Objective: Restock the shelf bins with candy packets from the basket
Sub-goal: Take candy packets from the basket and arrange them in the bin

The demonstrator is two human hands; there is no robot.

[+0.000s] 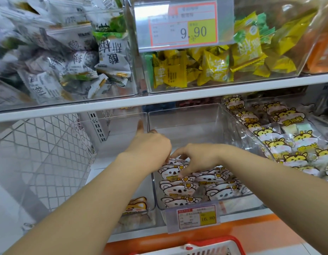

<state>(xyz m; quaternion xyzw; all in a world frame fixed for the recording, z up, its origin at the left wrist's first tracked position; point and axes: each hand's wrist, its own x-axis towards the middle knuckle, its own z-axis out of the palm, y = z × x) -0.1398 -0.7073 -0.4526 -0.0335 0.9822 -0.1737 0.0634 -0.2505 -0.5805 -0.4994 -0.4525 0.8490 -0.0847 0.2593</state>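
Far left, a white wire mesh panel [41, 153] stands beside the shelf, and above it a clear bin is stuffed with white packets [76, 57] printed in big black characters. Coming across on the lower shelf, a clear left bin [122, 124] holds an orange-and-white dog-face packet [136, 206] down at its front. Now the left hand [150, 146]: it reaches over the divider with its index finger sticking straight up (the rest of its fingers curl down out of sight behind the knuckles), so I can't tell whether it grips anything. Right beside it, the middle bin [185, 115] is where the action is: koala packets [178, 189] lie in overlapping rows across its front half, the back half bare. The right hand [194, 157] arches over the rearmost row, thumb down on one side and fingers on the other, pinching one of those koala packets. A price tag [196, 217] reading 16.80 hangs on that bin's front. Overhead, a 9.90 tag [184, 24] fronts a bin of yellow packets [211, 67]. Further right, a tilted bin brims with yellow hamster packets [288, 144]. Bottom edge, the red basket [214, 243] peeks in, well below both hands.
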